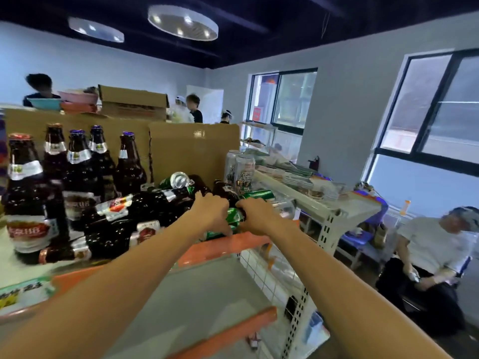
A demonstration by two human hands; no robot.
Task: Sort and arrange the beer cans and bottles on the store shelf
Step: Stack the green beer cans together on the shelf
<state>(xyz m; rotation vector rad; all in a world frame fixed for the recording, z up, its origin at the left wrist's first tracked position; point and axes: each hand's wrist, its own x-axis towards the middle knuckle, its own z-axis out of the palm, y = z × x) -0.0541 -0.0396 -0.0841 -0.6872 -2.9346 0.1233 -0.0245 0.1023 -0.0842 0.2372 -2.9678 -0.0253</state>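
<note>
Head view; top shelf (223, 246) with an orange front strip; cardboard sheet (194, 149) stood behind it as a back wall.

Both bare arms reached forward over the shelf edge. Left hand (210, 211) was back-up, with fingers (225, 229) curled downward onto a second green can (216, 235) lying at the front edge; contact seen, but whether they gripped it could not be told. Right hand (255, 213) was just beside the left; its fingers were curled round the end of a green can (234, 215) lying on its side between the two hands; the grip was partly hidden by the knuckles.

Upright brown bottles (77, 164) were grouped at the left of the shelf, in front of the cardboard sheet. Lying brown bottles (145, 206) were heaped between that group and the hands, necks pointing different ways. A silver-ended can (177, 180) lay on its side behind the heap. Two tall pale cans (243, 174) stood upright at the right rear corner; a third green can (259, 195) lay on its side just in front of them.

A seated person (435, 244) was at lower right, well apart from the shelf.
</note>
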